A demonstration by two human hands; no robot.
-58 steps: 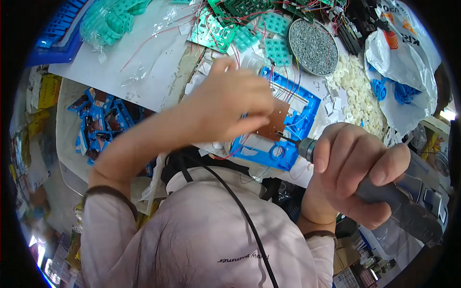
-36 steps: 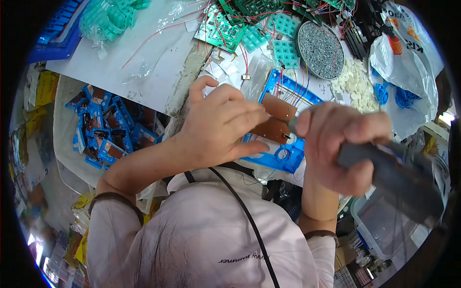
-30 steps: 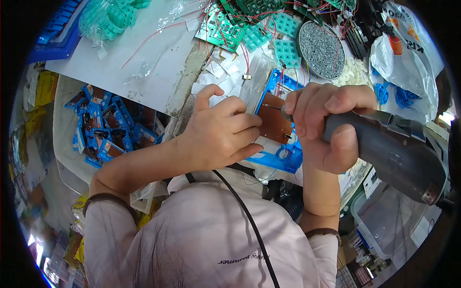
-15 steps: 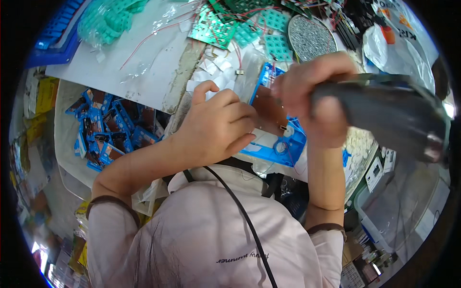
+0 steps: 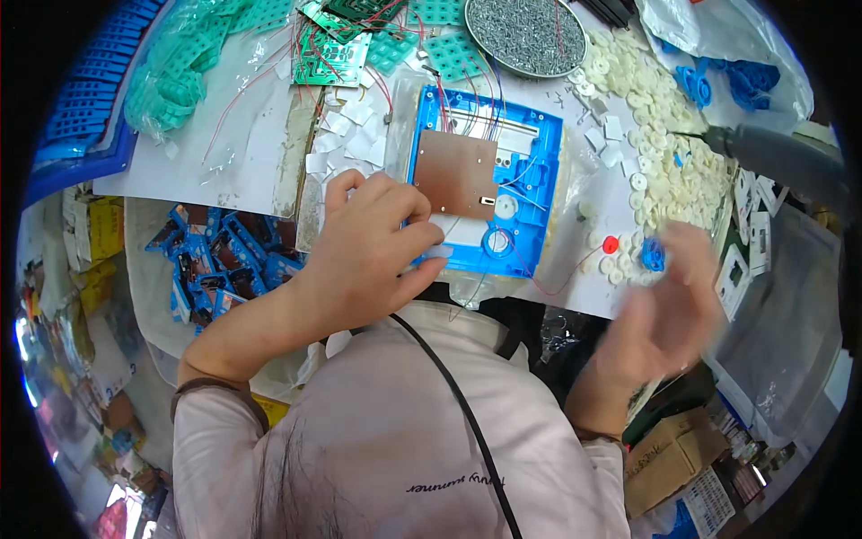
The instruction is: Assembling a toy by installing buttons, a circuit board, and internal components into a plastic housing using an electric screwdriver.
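The left hand (image 5: 373, 247) lies at the lower left edge of a blue plastic housing (image 5: 537, 235), its fingers loosely curled and the thumb near the index fingertip; whether they pinch the edge I cannot tell. The right hand (image 5: 664, 310), blurred, is half open, thumb apart from the fingers, and appears to have hold of nothing. It is near a blue plastic piece (image 5: 654, 255) and a small red disc (image 5: 611, 244) on a wire. The housing lies flat in front of the person, a brown circuit board (image 5: 456, 175) set in its left half, thin wires running from its top. A dark power screwdriver (image 5: 772, 153) is beyond the right hand, apart from it, over a spread of white plastic discs (image 5: 664, 162). Beyond the housing are teal rubber keypads (image 5: 453, 56), a green circuit board (image 5: 330, 56) and a round dish of screws (image 5: 525, 38). White squares (image 5: 355, 126) lie left of the housing; farther left, blue assemblies (image 5: 224, 260) fill a bin.
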